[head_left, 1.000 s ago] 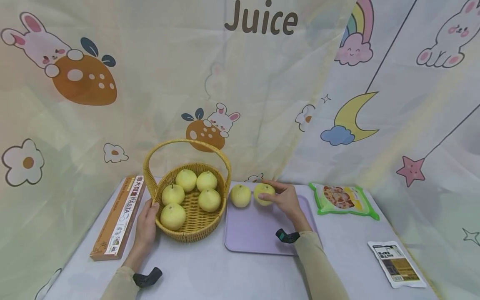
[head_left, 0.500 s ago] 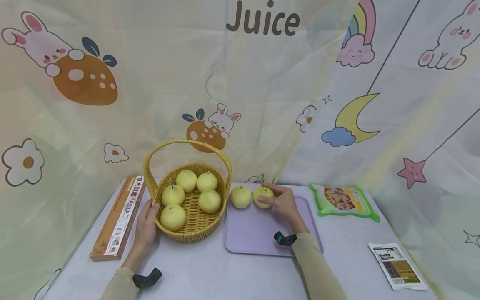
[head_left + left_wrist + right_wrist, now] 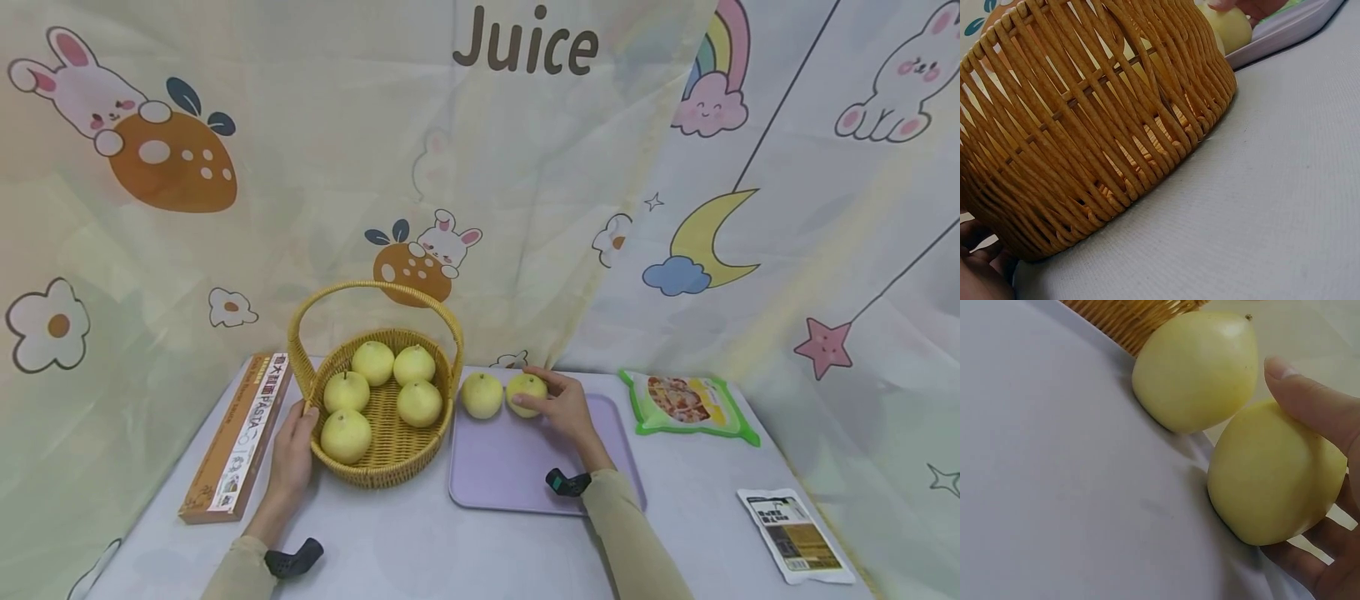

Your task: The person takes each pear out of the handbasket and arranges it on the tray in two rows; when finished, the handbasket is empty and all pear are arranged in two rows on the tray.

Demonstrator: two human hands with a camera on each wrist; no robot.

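A wicker basket [image 3: 378, 475] with a tall arched handle stands left of centre, with several pale yellow pears [image 3: 346, 436] inside. My left hand [image 3: 291, 458] holds the basket's left side, near the foot of the handle. In the left wrist view, part of this hand [image 3: 982, 275] shows at the basket's lower edge. My right hand [image 3: 566, 410] grips a pear [image 3: 1275, 475] at the far edge of the lilac tray [image 3: 517, 475], thumb on the near side and fingers behind. Another pear [image 3: 1197, 372] sits just left of it, next to the basket.
A long pasta box [image 3: 234, 442] lies left of the basket. To the right of the tray is a green-edged food packet [image 3: 690, 402]; a white and brown pouch [image 3: 797, 537] lies nearer the front right. A printed curtain [image 3: 525, 208] hangs behind the table.
My right hand and the pear in it have shifted very slightly left and down. The left hand and the basket look unchanged.
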